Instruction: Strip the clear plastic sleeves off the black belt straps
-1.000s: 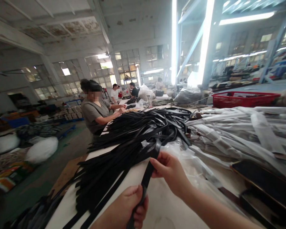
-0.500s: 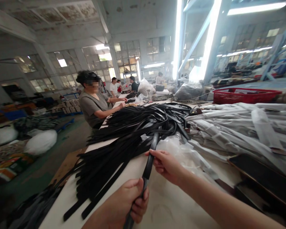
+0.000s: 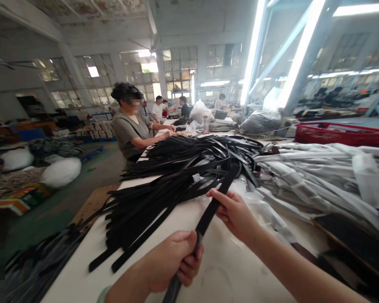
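Observation:
A long flat black strap runs slantwise between my hands, its upper end reaching into the heap. My left hand is closed around its lower part, thumb on top. Higher up, my right hand pinches the same strap between thumb and fingers. Its matte face shows between the hands, while the part under my left hand looks darker and shinier. Just beyond lies a big pile of similar black straps, fanned out with rounded ends toward the table's left edge.
White-wrapped strips are heaped on the right of the white table, with a red basket behind. Clear plastic lies beside my right hand. A co-worker stands at the left side. More dark straps hang low at left.
The strap between my hands has turned from a narrow, glossy look to its broad matte face. Both hands keep hold of it. The whole view has shifted slightly.

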Tool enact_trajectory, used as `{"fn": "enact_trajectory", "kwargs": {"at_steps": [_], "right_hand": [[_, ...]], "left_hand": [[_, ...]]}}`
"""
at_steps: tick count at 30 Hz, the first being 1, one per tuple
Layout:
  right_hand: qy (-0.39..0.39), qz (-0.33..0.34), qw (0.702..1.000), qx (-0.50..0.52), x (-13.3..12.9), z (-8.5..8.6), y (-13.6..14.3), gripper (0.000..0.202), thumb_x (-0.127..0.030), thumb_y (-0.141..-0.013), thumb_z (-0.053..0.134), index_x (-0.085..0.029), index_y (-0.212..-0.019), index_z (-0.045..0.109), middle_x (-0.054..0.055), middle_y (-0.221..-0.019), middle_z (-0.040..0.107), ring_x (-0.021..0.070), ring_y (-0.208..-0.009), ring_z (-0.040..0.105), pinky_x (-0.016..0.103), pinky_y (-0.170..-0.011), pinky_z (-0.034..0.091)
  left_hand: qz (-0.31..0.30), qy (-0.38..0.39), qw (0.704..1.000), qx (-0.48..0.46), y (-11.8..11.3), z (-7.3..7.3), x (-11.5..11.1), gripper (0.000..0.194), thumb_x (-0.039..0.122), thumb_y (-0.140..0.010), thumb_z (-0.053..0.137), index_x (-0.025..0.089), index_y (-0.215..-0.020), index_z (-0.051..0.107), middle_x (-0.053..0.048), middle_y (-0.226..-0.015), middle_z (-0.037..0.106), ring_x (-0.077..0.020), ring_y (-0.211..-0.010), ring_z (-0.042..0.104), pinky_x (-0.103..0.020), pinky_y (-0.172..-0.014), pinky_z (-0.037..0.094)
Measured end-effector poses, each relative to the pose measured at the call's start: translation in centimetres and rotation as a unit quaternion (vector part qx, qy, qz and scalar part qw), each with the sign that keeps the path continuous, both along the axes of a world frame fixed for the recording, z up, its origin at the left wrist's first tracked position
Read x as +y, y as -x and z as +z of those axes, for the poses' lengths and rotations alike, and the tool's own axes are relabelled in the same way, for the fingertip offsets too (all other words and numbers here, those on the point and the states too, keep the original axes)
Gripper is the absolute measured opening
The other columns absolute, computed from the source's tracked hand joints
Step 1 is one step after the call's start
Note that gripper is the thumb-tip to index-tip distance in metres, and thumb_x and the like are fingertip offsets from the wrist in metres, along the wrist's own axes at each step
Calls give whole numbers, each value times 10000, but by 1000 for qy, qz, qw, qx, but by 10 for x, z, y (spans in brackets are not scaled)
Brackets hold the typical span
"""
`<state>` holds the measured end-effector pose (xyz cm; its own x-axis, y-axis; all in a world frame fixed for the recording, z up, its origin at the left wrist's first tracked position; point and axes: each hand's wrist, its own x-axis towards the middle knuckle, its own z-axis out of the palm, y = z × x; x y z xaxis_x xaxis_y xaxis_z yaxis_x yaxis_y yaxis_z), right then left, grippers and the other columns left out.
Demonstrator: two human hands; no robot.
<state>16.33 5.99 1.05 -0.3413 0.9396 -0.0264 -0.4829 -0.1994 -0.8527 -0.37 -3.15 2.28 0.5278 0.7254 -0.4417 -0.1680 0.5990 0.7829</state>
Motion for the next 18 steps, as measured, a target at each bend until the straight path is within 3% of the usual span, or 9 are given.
{"fn": "enact_trajectory", "kwargs": {"at_steps": [3,7,12,15,18], "right_hand": [[-57,54,995,-66,-11,-8,8,396,-503,-690,771,-123,-755,680,-87,-443,342,31,-387,274,164,-362,228],[-104,143,977,-119,-22,-14,16,488,-597,-738,677,-110,-771,693,-34,-480,466,59,-397,371,191,-375,292],[-109,36,985,-132,-10,-13,11,506,-624,-770,614,-124,-734,681,-79,-425,344,46,-358,282,188,-348,200],[-159,93,964,-191,-12,-20,16,528,-640,-781,581,-141,-614,618,-54,-424,408,49,-346,318,192,-338,200],[-196,119,954,-193,-20,-27,22,551,-677,-772,558,-154,-602,579,-20,-494,520,58,-377,388,182,-353,285]], "left_hand": [[41,-13,999,-7,-1,-2,2,492,624,-744,635,171,-713,444,92,-542,261,-32,-468,161,-175,-432,95],[21,5,1000,-10,0,-4,5,488,621,-743,639,172,-745,448,96,-546,272,-30,-467,159,-168,-428,102],[25,19,1000,2,2,-9,10,464,588,-765,637,164,-750,449,96,-548,276,-30,-472,177,-153,-429,115],[29,5,1000,2,5,-10,13,446,589,-809,579,170,-752,438,96,-552,274,-33,-466,167,-147,-429,116],[18,-4,1000,-6,9,-9,16,439,595,-840,525,173,-758,435,99,-557,250,-40,-465,146,-141,-427,115]]}}
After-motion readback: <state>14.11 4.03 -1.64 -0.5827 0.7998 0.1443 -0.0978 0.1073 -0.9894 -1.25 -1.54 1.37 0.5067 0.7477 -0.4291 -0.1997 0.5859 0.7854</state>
